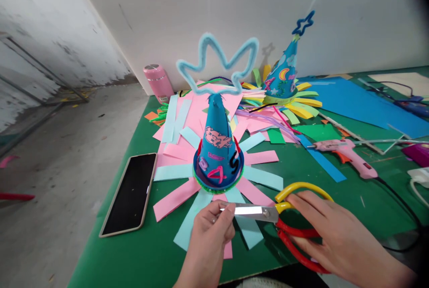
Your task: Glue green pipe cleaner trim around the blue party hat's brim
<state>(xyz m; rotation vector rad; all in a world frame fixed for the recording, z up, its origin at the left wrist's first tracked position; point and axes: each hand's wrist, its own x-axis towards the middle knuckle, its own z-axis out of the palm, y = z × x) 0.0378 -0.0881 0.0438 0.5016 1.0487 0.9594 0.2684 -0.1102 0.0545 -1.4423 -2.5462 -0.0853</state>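
My right hand [331,230] is wrapped round the yellow and red handles of a pair of scissors [250,210], whose blades are together and point left. My left hand [212,230] pinches the blade tips between thumb and forefinger; whether something small is also there, I cannot tell. Just beyond the hands stands a blue paper cone hat [214,145] with pink, purple, red and black pieces stuck on it. A light-blue fuzzy pipe-cleaner star [217,47] rises from its peak. Pink and pale-blue paper strips [174,173] fan out around its base, and some lie under my hands.
A phone [130,194] lies left of the hat. On the right is a pink glue gun [348,150] with a black cord. Behind stand a pink bottle [158,82] and a second blue cone hat [283,71], amid paper sheets and pipe cleaners on the green table [110,261].
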